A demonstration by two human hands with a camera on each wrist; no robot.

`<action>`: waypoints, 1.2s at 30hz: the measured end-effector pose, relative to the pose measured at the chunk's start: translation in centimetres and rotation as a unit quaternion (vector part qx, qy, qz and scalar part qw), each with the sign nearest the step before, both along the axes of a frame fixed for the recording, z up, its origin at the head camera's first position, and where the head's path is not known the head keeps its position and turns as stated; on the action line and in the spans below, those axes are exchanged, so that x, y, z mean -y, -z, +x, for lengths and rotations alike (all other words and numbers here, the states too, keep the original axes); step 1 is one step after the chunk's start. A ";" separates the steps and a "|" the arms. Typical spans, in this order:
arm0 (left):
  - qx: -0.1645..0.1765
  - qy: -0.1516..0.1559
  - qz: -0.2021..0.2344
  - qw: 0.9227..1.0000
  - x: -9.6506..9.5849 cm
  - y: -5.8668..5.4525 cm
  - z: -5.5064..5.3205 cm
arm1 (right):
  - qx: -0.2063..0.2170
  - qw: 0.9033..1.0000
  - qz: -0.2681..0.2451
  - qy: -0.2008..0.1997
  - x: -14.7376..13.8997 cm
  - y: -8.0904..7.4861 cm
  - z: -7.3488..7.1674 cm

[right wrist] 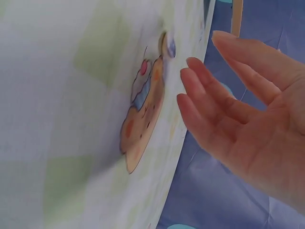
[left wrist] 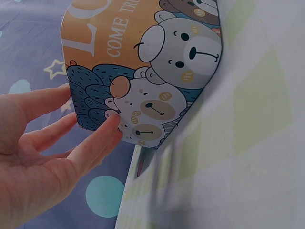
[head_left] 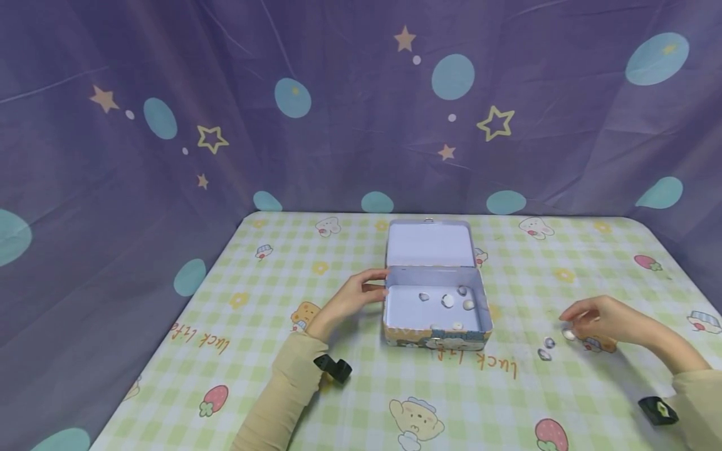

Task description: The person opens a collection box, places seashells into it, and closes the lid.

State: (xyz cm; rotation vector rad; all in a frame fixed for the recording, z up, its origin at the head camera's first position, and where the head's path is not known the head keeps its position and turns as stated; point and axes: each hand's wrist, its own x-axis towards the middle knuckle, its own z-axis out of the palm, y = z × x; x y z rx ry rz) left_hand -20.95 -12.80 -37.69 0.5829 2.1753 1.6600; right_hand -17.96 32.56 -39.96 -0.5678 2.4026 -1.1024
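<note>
Rests the left hand [head_left: 352,295] against the left wall of a tin box [head_left: 407,311], just right of centre in the head frame — with fingers nearly straight and spread, touching the printed side. Has the box standing open, with its lid [head_left: 430,245] tipped back toward the top of the frame. Shows several small shell-like pieces [head_left: 447,301] inside, mostly toward the right and bottom. Hangs the right hand [head_left: 602,321] at the right of the head frame, above a pale piece [head_left: 568,335] — with fingers loosely bent, and thumb and fingertips apart. Shows two loose pieces [head_left: 549,342] just lower left of that one, on the checked surface [head_left: 350,410].
</note>
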 end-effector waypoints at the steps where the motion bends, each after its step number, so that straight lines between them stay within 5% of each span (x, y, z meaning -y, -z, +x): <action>1: -0.001 0.000 0.001 1.000 0.1 0.4 -0.2 | 0.010 1.000 -0.003 0.001 -0.1 0.1 0.0; 7: -0.012 -0.004 0.002 1.000 0.4 2.7 -1.4 | 0.042 0.999 -0.018 -0.005 -0.5 0.6 -0.2; 22: -0.018 -0.005 0.013 1.000 0.2 2.5 -1.5 | 0.043 0.999 0.020 0.027 -0.2 1.5 -0.3; 36: -0.017 -0.006 0.009 1.000 0.3 2.6 -1.6 | -0.001 0.999 0.035 0.028 0.2 2.4 -0.2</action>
